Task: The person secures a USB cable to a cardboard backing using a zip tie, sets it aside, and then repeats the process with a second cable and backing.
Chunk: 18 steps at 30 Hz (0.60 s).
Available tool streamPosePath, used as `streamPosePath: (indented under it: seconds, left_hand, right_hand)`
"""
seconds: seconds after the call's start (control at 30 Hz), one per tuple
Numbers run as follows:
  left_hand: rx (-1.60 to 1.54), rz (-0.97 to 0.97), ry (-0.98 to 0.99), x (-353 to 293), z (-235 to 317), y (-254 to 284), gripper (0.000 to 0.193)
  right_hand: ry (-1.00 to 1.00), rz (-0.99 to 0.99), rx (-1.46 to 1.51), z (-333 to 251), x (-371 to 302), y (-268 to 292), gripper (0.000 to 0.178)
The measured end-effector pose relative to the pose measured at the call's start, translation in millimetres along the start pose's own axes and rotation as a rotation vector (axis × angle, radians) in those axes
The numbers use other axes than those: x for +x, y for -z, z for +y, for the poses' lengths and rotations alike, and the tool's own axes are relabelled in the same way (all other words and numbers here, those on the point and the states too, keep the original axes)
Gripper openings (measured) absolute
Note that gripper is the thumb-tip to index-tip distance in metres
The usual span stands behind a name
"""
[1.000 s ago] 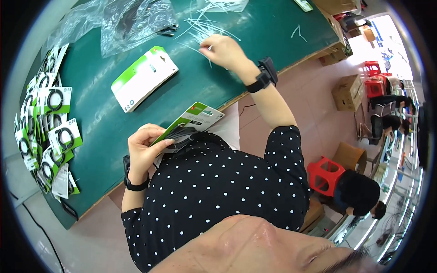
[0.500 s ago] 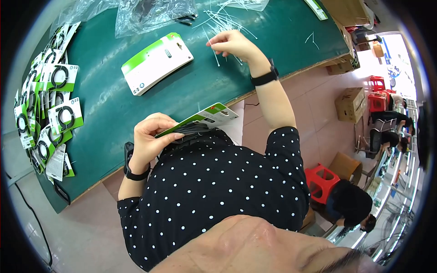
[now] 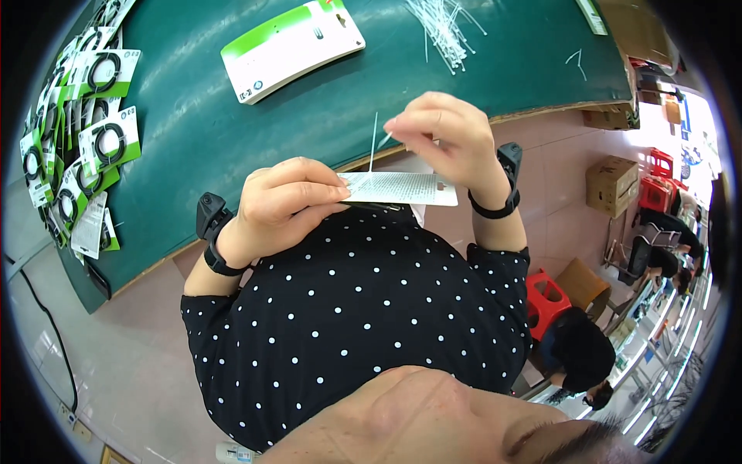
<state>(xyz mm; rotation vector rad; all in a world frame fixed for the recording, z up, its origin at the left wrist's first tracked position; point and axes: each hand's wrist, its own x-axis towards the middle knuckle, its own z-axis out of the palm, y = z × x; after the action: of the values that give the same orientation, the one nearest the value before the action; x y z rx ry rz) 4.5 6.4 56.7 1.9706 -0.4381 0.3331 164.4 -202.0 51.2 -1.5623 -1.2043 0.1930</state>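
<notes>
In the middle of the frame the left hand (image 3: pixel 282 203) holds a white card (image 3: pixel 402 189) flat and nearly level in front of the dotted shirt (image 3: pixel 363 325), its grip closed on the card's left end, thumb on top and fingers curled round the edge. The right hand (image 3: pixel 444 135), just above the card's right half, pinches a thin white tie (image 3: pixel 374 144) between thumb and forefinger; the tie stands almost upright, its lower end meeting the card's top edge near the left hand. Both wrists wear black bands. Behind the hands lies the green tabletop (image 3: pixel 193 139), its front edge running from lower left to upper right. On it, in the upper middle of the frame, sits a stack of green-and-white cards (image 3: pixel 292 48), tilted. To the right of that, at the top edge, lies a loose heap of white ties (image 3: pixel 444 23). Along the left edge a pile of packed cards (image 3: pixel 81 147) with black coiled cables overlaps in a row. At the right, well apart, cardboard boxes (image 3: pixel 610 182) stand on the floor and a red stool (image 3: pixel 547 298) stands close to the person.
</notes>
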Motion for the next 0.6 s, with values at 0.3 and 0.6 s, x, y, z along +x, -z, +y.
streamPosePath:
  seconds: [0.3,0.6]
  left_hand:
    - [0.024,-0.094,-0.122,-8.6,6.6,-0.5,0.020]
    - [-0.006,-0.153,-0.088,-9.4,8.5,0.4,0.015]
  right_hand:
    - [0.248,-0.167,-0.253,-8.4,-12.8,-9.1,0.022]
    - [0.287,-0.191,-0.279,-9.1,-20.7,-13.7,0.020]
